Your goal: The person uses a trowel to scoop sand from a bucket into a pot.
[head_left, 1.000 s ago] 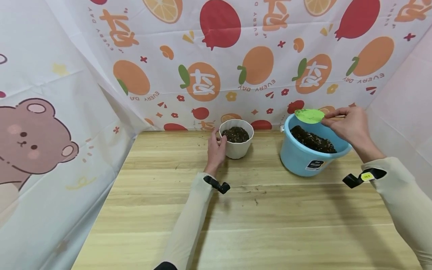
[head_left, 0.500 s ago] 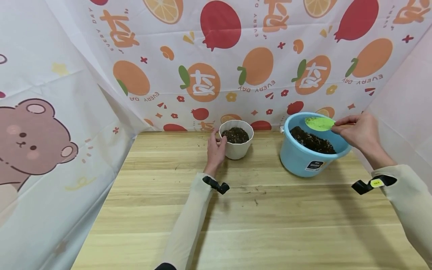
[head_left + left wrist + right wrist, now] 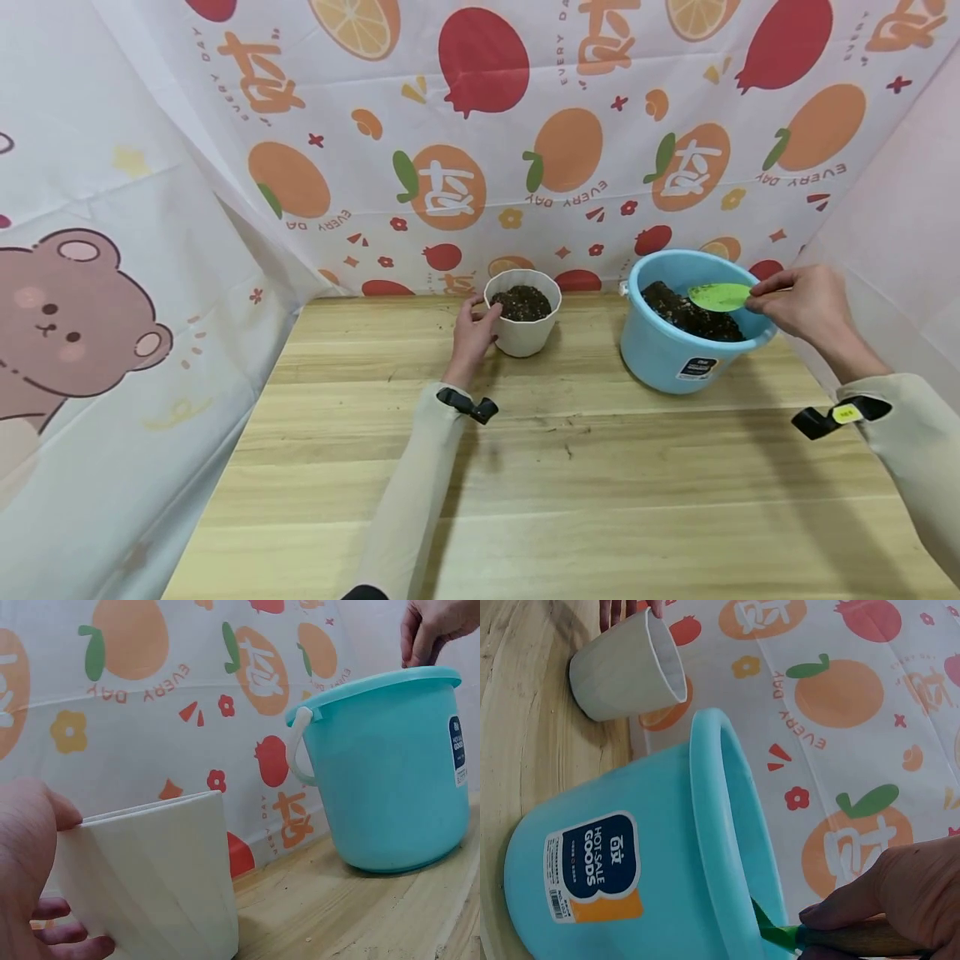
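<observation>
My left hand point(image 3: 472, 340) holds the left side of a white flower pot point(image 3: 527, 336), thumb at its rim and fingers along its wall in the left wrist view. Dark soil point(image 3: 522, 304) lies inside the pot. At the right, my right hand point(image 3: 810, 307) grips a small garden trowel point(image 3: 717, 297) by its wooden handle point(image 3: 862, 937). The green blade is inside the mouth of a light-blue bucket point(image 3: 663, 354), over or against its soil point(image 3: 686, 315); whether it touches is unclear. In the right wrist view the bucket wall hides most of the blade.
Both containers stand on a wooden table point(image 3: 525, 517) near its back edge, in front of a fruit-print cloth point(image 3: 510, 167). Several soil crumbs point(image 3: 567, 452) lie on the table. A white bucket handle point(image 3: 298, 746) hangs at the bucket's left side.
My right hand has lowered the trowel from above the bucket's far rim into its mouth, moving slightly right and toward me. My left hand keeps its place at the pot.
</observation>
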Demonstrator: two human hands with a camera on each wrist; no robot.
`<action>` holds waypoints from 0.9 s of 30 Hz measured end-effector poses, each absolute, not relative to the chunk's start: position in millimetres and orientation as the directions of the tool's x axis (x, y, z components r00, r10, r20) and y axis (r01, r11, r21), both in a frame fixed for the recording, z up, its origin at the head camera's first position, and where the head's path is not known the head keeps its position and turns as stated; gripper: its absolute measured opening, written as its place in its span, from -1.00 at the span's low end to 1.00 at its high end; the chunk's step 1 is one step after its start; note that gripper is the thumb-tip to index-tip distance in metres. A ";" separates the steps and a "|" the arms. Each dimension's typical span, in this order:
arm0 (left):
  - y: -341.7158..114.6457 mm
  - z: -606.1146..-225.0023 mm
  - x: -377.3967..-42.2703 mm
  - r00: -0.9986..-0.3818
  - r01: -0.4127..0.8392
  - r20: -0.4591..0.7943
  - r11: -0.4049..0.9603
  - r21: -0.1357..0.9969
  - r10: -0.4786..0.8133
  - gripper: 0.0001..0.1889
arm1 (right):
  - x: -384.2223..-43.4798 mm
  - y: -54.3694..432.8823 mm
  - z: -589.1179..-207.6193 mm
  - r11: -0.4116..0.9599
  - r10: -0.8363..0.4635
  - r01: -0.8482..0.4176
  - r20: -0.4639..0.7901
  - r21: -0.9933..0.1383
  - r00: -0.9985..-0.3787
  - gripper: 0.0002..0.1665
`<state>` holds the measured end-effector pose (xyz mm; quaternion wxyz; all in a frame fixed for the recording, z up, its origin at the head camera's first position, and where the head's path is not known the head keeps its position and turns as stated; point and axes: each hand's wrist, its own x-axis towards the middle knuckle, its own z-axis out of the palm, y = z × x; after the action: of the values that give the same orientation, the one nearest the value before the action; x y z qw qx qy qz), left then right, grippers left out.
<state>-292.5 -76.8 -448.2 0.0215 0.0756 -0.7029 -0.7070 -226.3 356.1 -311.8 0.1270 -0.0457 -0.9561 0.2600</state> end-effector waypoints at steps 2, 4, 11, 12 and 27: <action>-77.4 -448.6 -292.5 -0.987 -0.087 -0.087 -0.008 0.996 -0.133 -0.45 | -226.8 358.0 -313.6 0.860 0.146 0.024 0.202 -0.509 -0.968 -0.72; -78.3 -449.1 -292.7 -0.988 -0.092 -0.092 -0.001 0.996 -0.127 -0.44 | -227.3 360.0 -315.1 0.860 0.141 0.023 0.193 -0.510 -0.971 -0.72; -78.8 -451.1 -292.2 -0.990 -0.086 -0.085 0.000 0.996 -0.111 -0.42 | -227.6 364.7 -320.0 0.855 0.126 0.023 0.163 -0.518 -0.979 -0.70; -78.8 -451.4 -292.1 -0.990 -0.085 -0.085 -0.003 0.996 -0.110 -0.42 | -227.5 365.2 -320.4 0.852 0.122 0.023 0.156 -0.523 -0.980 -0.70; -78.4 -453.6 -293.3 -0.990 -0.086 -0.087 -0.012 0.996 -0.115 -0.45 | -230.4 360.4 -324.6 0.865 0.041 -0.012 0.094 -0.502 -0.995 -0.70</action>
<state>-293.3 -78.4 -453.6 0.0103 0.0714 -0.7028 -0.7077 -230.4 360.4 -324.6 0.0506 -0.0076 -0.9642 0.2600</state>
